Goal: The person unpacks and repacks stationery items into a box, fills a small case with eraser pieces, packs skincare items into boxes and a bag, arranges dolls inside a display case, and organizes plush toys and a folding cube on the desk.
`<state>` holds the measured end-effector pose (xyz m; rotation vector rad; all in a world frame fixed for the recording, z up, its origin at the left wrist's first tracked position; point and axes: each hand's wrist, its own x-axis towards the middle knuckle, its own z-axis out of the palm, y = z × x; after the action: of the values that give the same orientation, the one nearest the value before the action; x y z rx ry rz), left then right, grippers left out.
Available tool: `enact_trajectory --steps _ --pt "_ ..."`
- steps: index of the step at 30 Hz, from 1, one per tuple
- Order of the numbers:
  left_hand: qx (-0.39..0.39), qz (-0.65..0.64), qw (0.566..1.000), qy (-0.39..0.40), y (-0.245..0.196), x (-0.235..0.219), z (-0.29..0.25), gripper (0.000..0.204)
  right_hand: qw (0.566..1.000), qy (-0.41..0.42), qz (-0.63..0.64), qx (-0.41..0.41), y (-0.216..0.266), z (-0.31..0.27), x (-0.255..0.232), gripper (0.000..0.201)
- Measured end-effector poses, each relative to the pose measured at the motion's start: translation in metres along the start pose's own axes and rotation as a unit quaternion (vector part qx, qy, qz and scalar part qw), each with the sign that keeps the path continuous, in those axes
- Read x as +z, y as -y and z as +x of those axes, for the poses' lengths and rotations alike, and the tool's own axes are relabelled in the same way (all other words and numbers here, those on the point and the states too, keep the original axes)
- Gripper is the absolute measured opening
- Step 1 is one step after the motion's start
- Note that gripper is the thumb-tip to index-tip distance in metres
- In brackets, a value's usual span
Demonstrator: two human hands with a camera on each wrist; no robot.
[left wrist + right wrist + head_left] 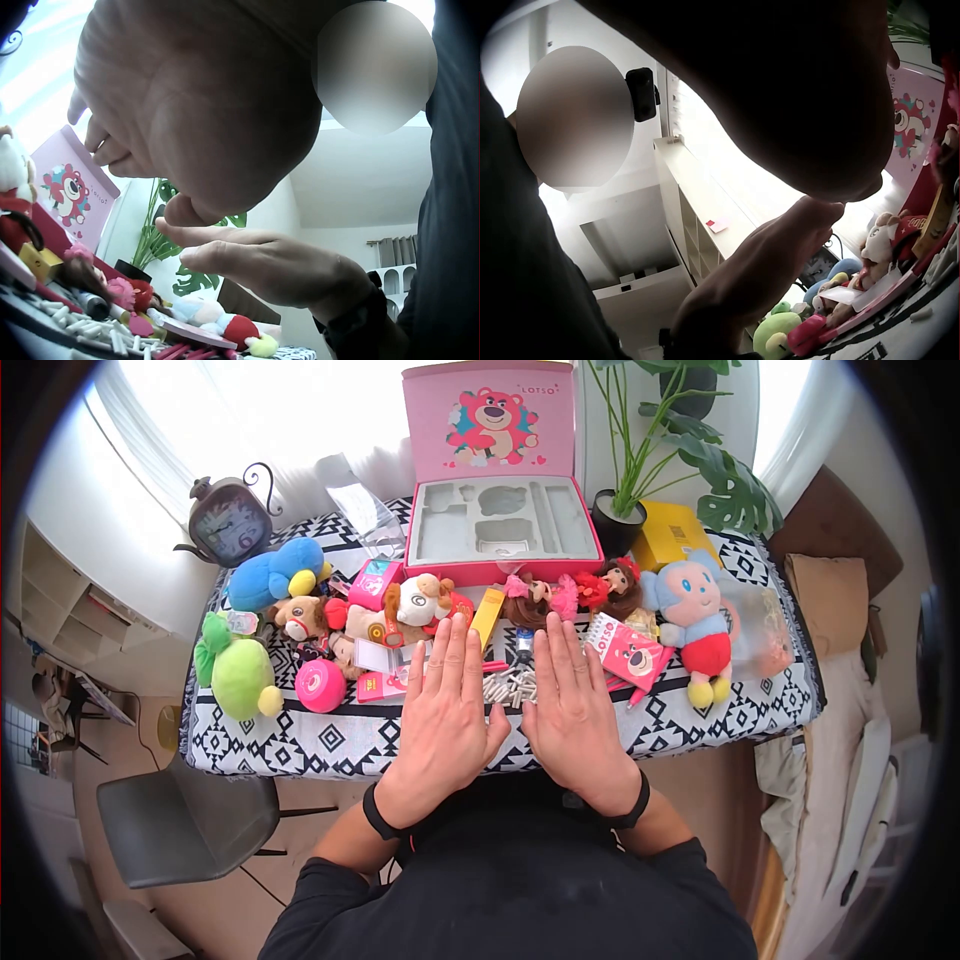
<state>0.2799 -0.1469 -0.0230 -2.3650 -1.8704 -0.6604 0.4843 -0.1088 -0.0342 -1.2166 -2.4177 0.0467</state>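
Observation:
Both hands are held up side by side over the table's front, backs toward the head camera, fingers straight. The left hand (447,705) and the right hand (578,710) hold nothing, and their thumbs point toward each other. Behind and between them lies a pile of small silvery-white sticks (511,686). Beyond the fingertips are a yellow box (487,618) and a doll in pink (540,598). A pink notebook (628,652) with a bear on it lies right of the right hand. Left of the left hand sits a round pink container (321,687).
An open pink gift box (500,565) with a moulded grey insert stands at the back. Plush toys, green (240,670), blue (275,575) and blue-red (697,622), line the sides. A clock (230,520), a potted plant (620,510) and a grey chair (190,820) stand around.

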Motion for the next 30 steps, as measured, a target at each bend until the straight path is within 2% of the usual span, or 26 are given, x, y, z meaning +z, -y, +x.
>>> enact_trajectory --steps 30 --pt "-0.01 0.02 1.0 0.012 0.0077 0.0069 -0.0008 0.096 1.0 0.009 0.006 0.007 0.0027 0.0026 0.0049 0.09"
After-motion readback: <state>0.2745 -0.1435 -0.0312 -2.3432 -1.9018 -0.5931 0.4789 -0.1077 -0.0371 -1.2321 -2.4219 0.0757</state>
